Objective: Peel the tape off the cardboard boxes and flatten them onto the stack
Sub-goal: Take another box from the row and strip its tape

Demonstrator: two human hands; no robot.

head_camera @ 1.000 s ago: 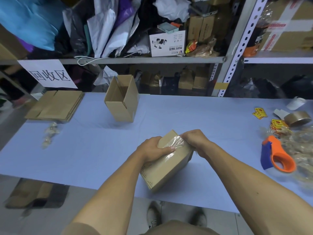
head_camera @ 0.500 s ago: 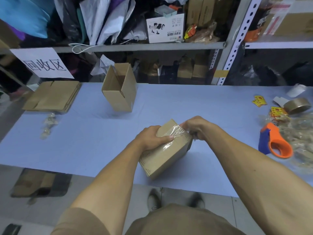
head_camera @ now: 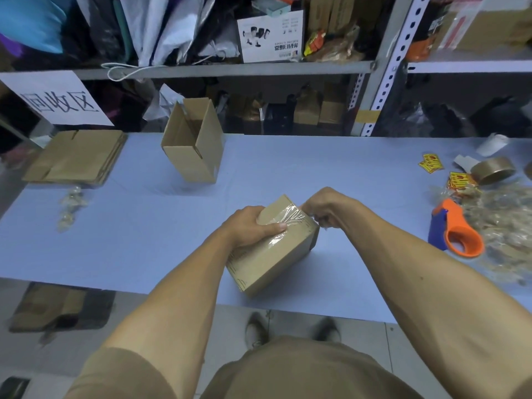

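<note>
A small sealed cardboard box (head_camera: 273, 254) sits tilted on the blue table near its front edge. My left hand (head_camera: 250, 226) grips the box's top left side. My right hand (head_camera: 325, 208) pinches a strip of clear tape (head_camera: 293, 216) at the box's far top corner, and the strip is stretched and partly lifted. An open cardboard box (head_camera: 193, 142) stands further back on the table. A stack of flattened boxes (head_camera: 74, 156) lies at the far left of the table.
An orange and blue tape dispenser (head_camera: 454, 231) lies at the right beside a heap of crumpled tape (head_camera: 506, 226), a brown tape roll (head_camera: 493, 169) and yellow stickers (head_camera: 430, 162). Small tape wads (head_camera: 70, 204) lie left. Cluttered shelves (head_camera: 230, 70) stand behind the table.
My right hand has shifted right along the box's top corner, pulling the clear tape further off. The left hand keeps its grip on the box.
</note>
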